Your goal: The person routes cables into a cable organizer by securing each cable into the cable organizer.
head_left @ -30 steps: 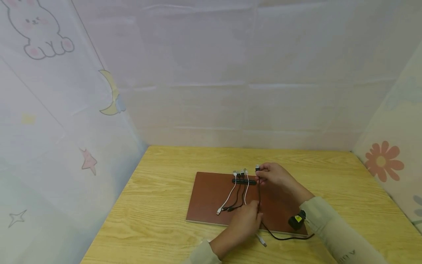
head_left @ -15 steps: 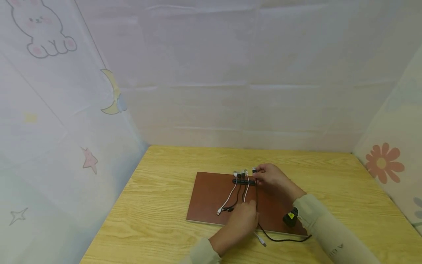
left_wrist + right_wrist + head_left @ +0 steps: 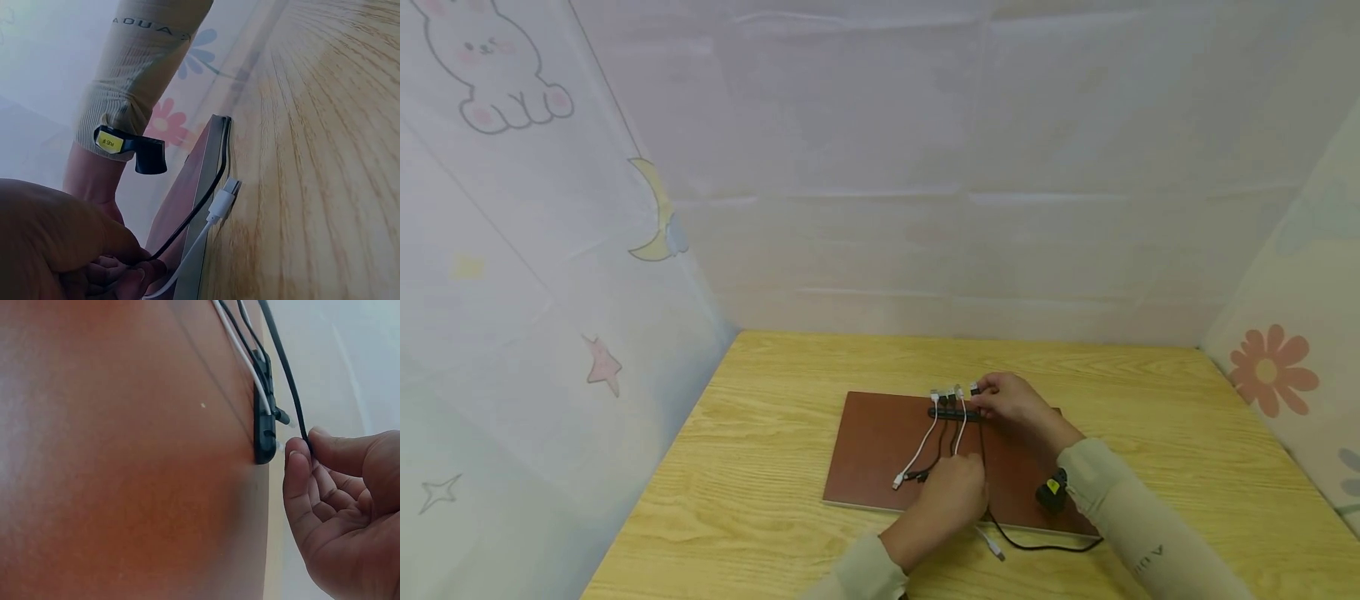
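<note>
My right hand [image 3: 1009, 398] pinches a black USB cable [image 3: 291, 384] just below its plug [image 3: 975, 388], beside the right end of a black cable holder [image 3: 955, 414]. In the right wrist view, the cable stands apart from the holder's end slot [image 3: 269, 436]. Lower down, my left hand [image 3: 953, 490] holds the same cable between thumb and fingers, as the left wrist view shows. Several white and black cables sit in the holder's other slots, plugs pointing away. A white cable end [image 3: 223, 200] sticks out past the board near my left hand.
The holder is on a brown board [image 3: 872, 450] with a pale edge, lying on a wooden table [image 3: 760, 433]. The black cable's slack curves past the board's front edge. Patterned cloth walls [image 3: 880, 208] stand at the back and sides.
My right hand has moved slightly left, bringing the black cable's plug closer to the holder's right end. My left hand has shifted a little and keeps its grip.
</note>
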